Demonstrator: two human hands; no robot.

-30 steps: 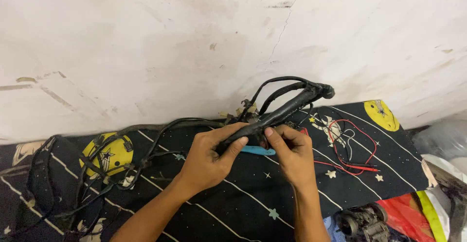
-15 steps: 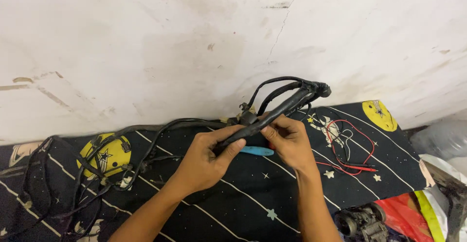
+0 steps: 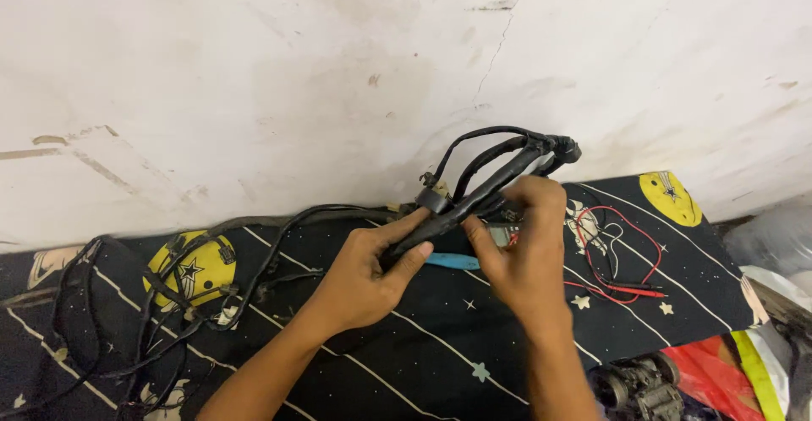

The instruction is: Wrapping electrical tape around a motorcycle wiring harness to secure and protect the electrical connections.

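My left hand (image 3: pixel 365 273) grips the lower part of a black taped wiring harness (image 3: pixel 486 182), which rises up and to the right toward the wall. My right hand (image 3: pixel 523 247) pinches the same taped bundle higher up, its fingers wrapped over the wires. The harness ends in a looped cluster of black cables (image 3: pixel 541 146) near the wall. A blue-handled tool (image 3: pixel 452 261) lies flat on the dark cloth, between my two hands and under the harness.
A dark star-patterned cloth (image 3: pixel 440 345) covers the floor below a stained white wall (image 3: pixel 296 74). More black cable (image 3: pixel 127 319) trails off left. Red and white probe leads (image 3: pixel 613 260) lie at the right. A metal part (image 3: pixel 639 387) and red bag (image 3: pixel 715 366) sit bottom right.
My right hand has slid up the harness toward the looped end. My left hand keeps its grip and the bundle has barely shifted.
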